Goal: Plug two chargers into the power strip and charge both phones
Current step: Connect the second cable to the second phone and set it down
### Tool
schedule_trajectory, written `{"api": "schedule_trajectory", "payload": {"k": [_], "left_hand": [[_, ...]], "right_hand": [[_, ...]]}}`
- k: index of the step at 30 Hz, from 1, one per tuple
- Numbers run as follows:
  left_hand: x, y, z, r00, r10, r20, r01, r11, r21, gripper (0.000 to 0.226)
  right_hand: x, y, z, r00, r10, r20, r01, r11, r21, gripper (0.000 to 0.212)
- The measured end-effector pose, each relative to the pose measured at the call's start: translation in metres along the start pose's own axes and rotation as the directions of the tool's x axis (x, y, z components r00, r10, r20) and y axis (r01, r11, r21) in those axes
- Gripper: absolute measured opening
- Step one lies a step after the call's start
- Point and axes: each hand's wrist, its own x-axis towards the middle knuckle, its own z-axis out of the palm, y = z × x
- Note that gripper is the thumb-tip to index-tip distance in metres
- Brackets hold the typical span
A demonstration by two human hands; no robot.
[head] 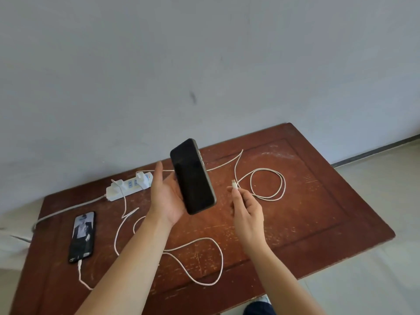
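My left hand (167, 196) holds a dark phone (193, 176) above the table, screen black and facing me, bottom end low. My right hand (246, 206) pinches the white connector (234, 184) of a coiled white cable (268, 184), a short gap to the right of that phone. A white power strip (127, 186) lies at the table's back left with two white chargers (141, 177) plugged in. A second phone (82, 236) lies flat at the left, screen lit, with a white cable (80, 268) in its bottom port.
The brown wooden table (306, 223) stands against a grey wall. The first phone's cable loops across the table front (213, 264). The strip's own cord (66, 211) runs off the left edge. Pale floor (375, 269) lies to the right.
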Motion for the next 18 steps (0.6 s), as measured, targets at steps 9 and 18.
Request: {"api": "schedule_trajectory", "payload": {"k": [9, 18], "left_hand": [[-0.006, -0.009, 0.017, 0.966, -0.012, 0.260, 0.125, 0.898, -0.422, 0.047], [0.001, -0.011, 0.031, 0.982, 0.041, 0.186, 0.045, 0.897, -0.439, 0.052]], "right_hand": [[-0.020, -0.032, 0.003, 0.999, 0.021, 0.047, -0.028, 0.988, 0.150, 0.023], [-0.037, -0.038, -0.004, 0.999, -0.014, 0.042, 0.009, 0.993, 0.117, 0.013]]}}
